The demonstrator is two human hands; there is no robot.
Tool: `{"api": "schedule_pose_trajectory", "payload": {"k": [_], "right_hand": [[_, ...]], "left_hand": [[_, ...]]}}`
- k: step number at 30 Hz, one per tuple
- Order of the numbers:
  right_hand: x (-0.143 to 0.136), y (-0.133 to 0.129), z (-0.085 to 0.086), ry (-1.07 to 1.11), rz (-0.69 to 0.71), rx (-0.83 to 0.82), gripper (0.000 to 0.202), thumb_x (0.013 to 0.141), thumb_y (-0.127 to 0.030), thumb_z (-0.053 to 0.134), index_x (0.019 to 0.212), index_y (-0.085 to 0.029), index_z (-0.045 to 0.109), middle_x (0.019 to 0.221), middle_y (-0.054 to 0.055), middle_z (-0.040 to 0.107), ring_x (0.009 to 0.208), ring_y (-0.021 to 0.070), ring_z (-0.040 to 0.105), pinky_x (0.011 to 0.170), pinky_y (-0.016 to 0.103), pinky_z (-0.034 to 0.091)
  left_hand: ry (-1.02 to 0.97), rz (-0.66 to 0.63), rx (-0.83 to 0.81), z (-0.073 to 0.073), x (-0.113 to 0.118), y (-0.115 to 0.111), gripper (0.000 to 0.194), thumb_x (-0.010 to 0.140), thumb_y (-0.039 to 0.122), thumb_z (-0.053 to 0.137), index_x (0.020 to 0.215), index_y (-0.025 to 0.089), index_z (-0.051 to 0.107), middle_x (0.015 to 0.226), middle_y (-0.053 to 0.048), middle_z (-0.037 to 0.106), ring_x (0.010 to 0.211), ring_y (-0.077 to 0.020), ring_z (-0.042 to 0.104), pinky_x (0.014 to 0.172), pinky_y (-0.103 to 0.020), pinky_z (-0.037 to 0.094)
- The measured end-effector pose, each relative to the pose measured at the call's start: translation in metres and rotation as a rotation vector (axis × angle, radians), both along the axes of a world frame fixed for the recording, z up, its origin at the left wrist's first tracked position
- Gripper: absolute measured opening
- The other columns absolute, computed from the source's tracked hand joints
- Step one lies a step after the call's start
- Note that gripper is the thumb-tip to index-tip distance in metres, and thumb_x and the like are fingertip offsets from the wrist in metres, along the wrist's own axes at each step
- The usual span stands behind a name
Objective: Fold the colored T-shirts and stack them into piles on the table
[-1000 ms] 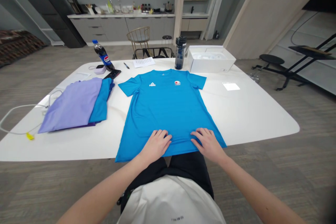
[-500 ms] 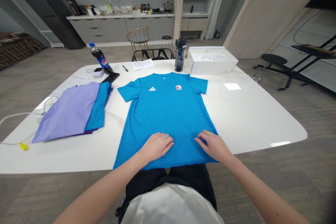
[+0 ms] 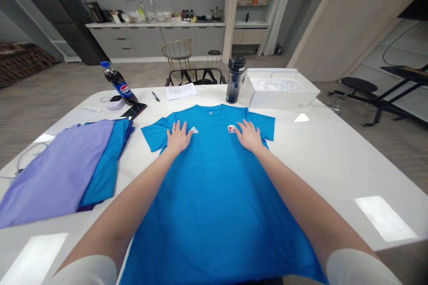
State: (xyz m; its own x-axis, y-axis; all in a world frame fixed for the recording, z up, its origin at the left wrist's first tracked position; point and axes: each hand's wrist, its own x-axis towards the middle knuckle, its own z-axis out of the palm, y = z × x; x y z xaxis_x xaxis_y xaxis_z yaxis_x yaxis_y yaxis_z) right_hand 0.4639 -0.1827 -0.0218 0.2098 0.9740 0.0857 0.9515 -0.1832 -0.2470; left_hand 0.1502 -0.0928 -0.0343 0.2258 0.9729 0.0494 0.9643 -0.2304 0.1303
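A blue T-shirt (image 3: pixel 214 187) lies spread out, front up, on the white table (image 3: pixel 321 156), its collar pointing away from me and its hem at the near edge. My left hand (image 3: pixel 179 138) rests on the chest with fingers spread, beside the white logo and near the left sleeve. On the other side, my right hand (image 3: pixel 249 136) lies on the shirt with fingers apart, next to the round badge with a red star. Neither hand holds anything.
Folded purple and blue clothes (image 3: pixel 63 164) lie at the left. Beyond stand a cola bottle (image 3: pixel 119 83), a phone (image 3: pixel 134 110), a lilac case (image 3: pixel 115 103), a pen (image 3: pixel 155 96), paper (image 3: pixel 181 91), a dark water bottle (image 3: pixel 235 81) and a white box (image 3: pixel 281 95).
Both hands have slid away from me, from the lower part of the shirt up to its chest, and their fingers have spread. My view has moved closer over the table.
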Motion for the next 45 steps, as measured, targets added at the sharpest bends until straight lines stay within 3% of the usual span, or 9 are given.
{"api": "schedule_pose_trajectory", "payload": {"k": [3, 7, 11, 18, 24, 30, 37, 41, 45], "right_hand": [[0.006, 0.042, 0.003, -0.033, -0.025, -0.049, 0.057, 0.106, -0.054, 0.030, 0.152, -0.025, 0.047, 0.164, 0.012, 0.035, 0.149, 0.0358, 0.029, 0.115, 0.065, 0.028], [0.019, 0.090, 0.004, -0.096, -0.169, 0.019, 0.048, 0.106, -0.041, 0.034, 0.142, -0.017, 0.055, 0.146, 0.022, 0.052, 0.132, 0.0348, 0.050, 0.104, 0.053, 0.042], [0.029, 0.127, 0.001, -0.080, -0.168, -0.006, 0.044, 0.104, -0.037, 0.042, 0.141, -0.017, 0.055, 0.133, 0.021, 0.060, 0.117, 0.0319, 0.060, 0.093, 0.041, 0.047], [0.027, 0.160, -0.017, -0.117, -0.166, -0.006, 0.034, 0.106, -0.029, 0.034, 0.120, -0.018, 0.062, 0.117, 0.016, 0.070, 0.105, 0.0287, 0.066, 0.092, 0.041, 0.041], [0.022, 0.179, -0.019, -0.099, -0.162, 0.002, 0.033, 0.107, -0.026, 0.031, 0.117, -0.017, 0.062, 0.116, 0.018, 0.070, 0.106, 0.0285, 0.065, 0.091, 0.040, 0.039], [0.043, 0.156, -0.006, -0.087, -0.128, 0.087, 0.033, 0.106, -0.034, 0.038, 0.121, -0.020, 0.063, 0.117, 0.015, 0.070, 0.108, 0.0284, 0.064, 0.089, 0.038, 0.042], [0.145, 0.080, -0.003, -0.125, -0.325, -0.005, 0.038, 0.102, -0.038, 0.045, 0.120, -0.019, 0.071, 0.121, 0.015, 0.067, 0.113, 0.0303, 0.061, 0.090, 0.039, 0.045], [0.178, 0.048, -0.004, -0.075, -0.384, -0.027, 0.044, 0.100, -0.046, 0.048, 0.130, -0.022, 0.069, 0.128, 0.016, 0.061, 0.120, 0.0332, 0.056, 0.092, 0.044, 0.047], [0.185, 0.035, -0.004, -0.046, -0.394, -0.031, 0.039, 0.100, -0.046, 0.050, 0.124, -0.024, 0.071, 0.124, 0.015, 0.061, 0.117, 0.0327, 0.057, 0.093, 0.046, 0.047]], "left_hand": [[0.031, -0.026, 0.011, 0.002, -0.010, 0.041, 0.064, 0.104, 0.052, 0.025, 0.158, 0.020, 0.036, 0.167, -0.017, 0.029, 0.154, -0.0353, 0.026, 0.121, -0.062, 0.021], [0.045, 0.089, 0.096, 0.009, -0.011, 0.086, 0.051, 0.103, 0.040, 0.031, 0.144, 0.015, 0.051, 0.146, -0.022, 0.054, 0.134, -0.0359, 0.049, 0.110, -0.058, 0.035], [0.082, 0.136, 0.119, 0.007, -0.006, 0.120, 0.044, 0.101, 0.038, 0.039, 0.133, 0.014, 0.058, 0.134, -0.022, 0.060, 0.125, -0.0375, 0.052, 0.103, -0.056, 0.037], [0.093, 0.134, 0.192, -0.011, -0.002, 0.147, 0.037, 0.102, 0.029, 0.034, 0.121, 0.015, 0.062, 0.125, -0.020, 0.063, 0.116, -0.0356, 0.053, 0.096, -0.052, 0.038], [0.099, 0.137, 0.189, -0.011, -0.007, 0.161, 0.036, 0.102, 0.027, 0.033, 0.118, 0.015, 0.064, 0.123, -0.020, 0.064, 0.116, -0.0364, 0.052, 0.096, -0.053, 0.037], [0.015, 0.034, 0.316, 0.003, 0.025, 0.154, 0.035, 0.101, 0.028, 0.039, 0.125, 0.016, 0.061, 0.126, -0.019, 0.061, 0.119, -0.0361, 0.052, 0.098, -0.052, 0.038], [-0.121, -0.375, 0.114, 0.023, 0.152, 0.151, 0.033, 0.102, 0.029, 0.039, 0.111, 0.020, 0.070, 0.115, -0.012, 0.069, 0.110, -0.0269, 0.062, 0.095, -0.038, 0.046], [-0.090, -0.370, 0.034, 0.021, 0.210, 0.158, 0.033, 0.100, 0.031, 0.044, 0.118, 0.020, 0.070, 0.120, -0.013, 0.071, 0.112, -0.0285, 0.065, 0.096, -0.039, 0.048], [-0.060, -0.327, -0.042, 0.011, 0.233, 0.167, 0.035, 0.098, 0.030, 0.047, 0.123, 0.019, 0.069, 0.123, -0.016, 0.070, 0.115, -0.0331, 0.066, 0.098, -0.044, 0.049]]}}
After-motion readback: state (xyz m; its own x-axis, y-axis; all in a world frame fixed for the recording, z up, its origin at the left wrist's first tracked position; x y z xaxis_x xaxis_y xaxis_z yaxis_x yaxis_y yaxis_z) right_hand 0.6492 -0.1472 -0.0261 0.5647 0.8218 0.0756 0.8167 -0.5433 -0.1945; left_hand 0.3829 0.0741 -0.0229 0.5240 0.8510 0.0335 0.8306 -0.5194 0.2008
